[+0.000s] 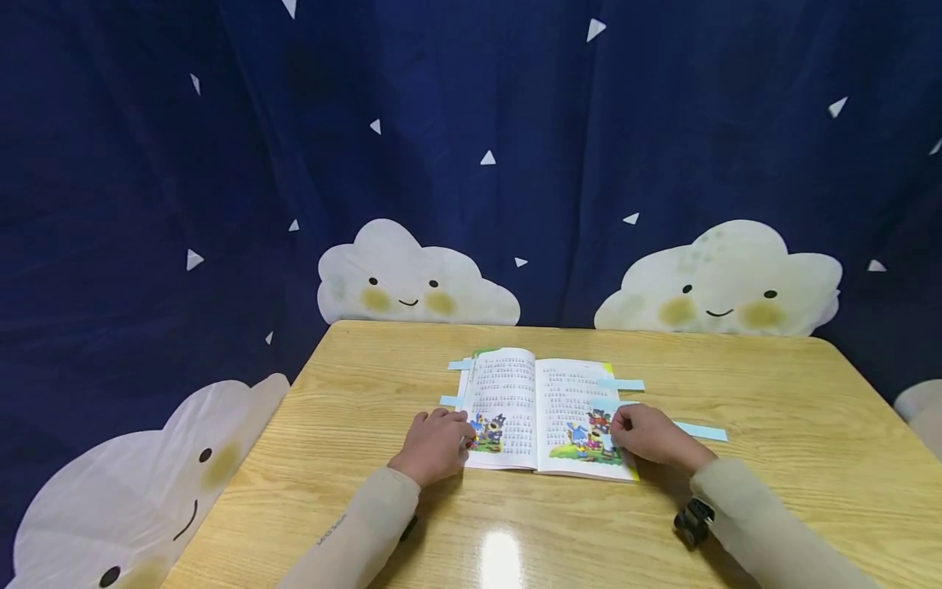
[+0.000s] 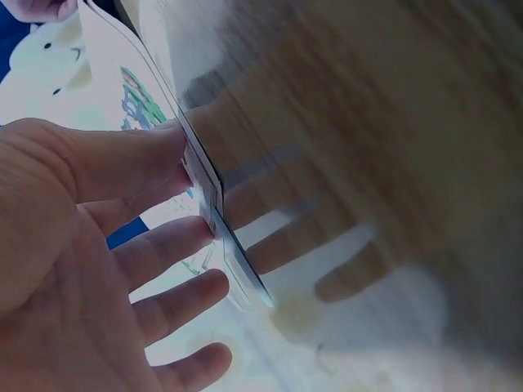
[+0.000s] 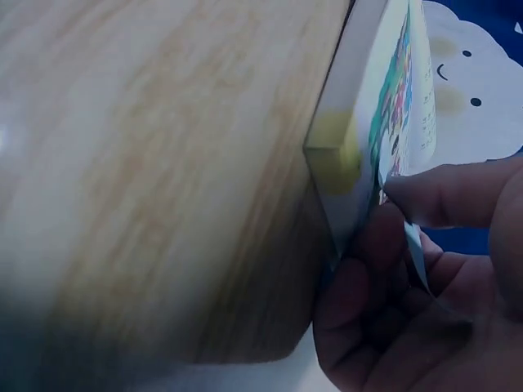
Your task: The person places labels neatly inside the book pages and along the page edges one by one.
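Note:
An open picture book (image 1: 508, 388) lies on the wooden table, with printed text and colourful animal drawings on both pages. At its left page's lower outer edge is my left hand (image 1: 436, 442). The left wrist view shows the thumb and fairly straight fingers (image 2: 184, 302) touching the book's edge (image 2: 208, 188). Beside the right page's lower outer edge, my right hand (image 1: 655, 435) pinches a thin pale blue strip (image 3: 416, 257) between thumb and fingers. The strip's far end is hidden by the hand. Other light blue strips (image 1: 624, 384) jut from the right page.
Two more blue strips (image 1: 458, 365) stick out on the book's left side. Another blue strip (image 1: 702, 431) shows just beyond my right hand. The wooden table (image 1: 795, 393) reaches back to a dark blue curtain (image 1: 441, 98) with white clouds. A black device (image 1: 693, 522) sits under the right wrist.

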The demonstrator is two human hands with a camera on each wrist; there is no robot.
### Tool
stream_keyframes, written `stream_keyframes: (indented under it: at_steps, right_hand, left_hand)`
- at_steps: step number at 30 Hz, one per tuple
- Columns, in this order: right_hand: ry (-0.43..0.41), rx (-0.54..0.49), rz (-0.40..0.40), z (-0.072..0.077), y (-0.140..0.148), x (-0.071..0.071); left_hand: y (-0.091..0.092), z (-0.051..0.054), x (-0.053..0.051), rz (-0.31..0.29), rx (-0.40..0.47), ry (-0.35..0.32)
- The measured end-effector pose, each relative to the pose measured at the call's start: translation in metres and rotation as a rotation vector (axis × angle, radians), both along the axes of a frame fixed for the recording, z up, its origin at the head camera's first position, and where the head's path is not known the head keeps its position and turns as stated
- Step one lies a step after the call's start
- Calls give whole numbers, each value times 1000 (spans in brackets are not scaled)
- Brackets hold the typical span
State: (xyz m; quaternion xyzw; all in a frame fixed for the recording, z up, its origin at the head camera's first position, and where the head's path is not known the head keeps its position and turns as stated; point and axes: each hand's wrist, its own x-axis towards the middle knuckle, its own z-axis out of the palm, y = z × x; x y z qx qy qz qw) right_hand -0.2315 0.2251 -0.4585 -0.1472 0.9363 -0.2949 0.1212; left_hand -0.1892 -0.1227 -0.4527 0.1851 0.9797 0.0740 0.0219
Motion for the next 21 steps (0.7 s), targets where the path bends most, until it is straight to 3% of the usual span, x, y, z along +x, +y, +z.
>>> stream_keyframes:
  at_steps: [12,21]
  right_hand:
    - [14,90,-5,0,-6,-1]
    - [170,257,1,4,-12,2]
  left_hand:
    - [0,-2,1,-3,2,2]
    - [-1,-2,0,-8,-2,10]
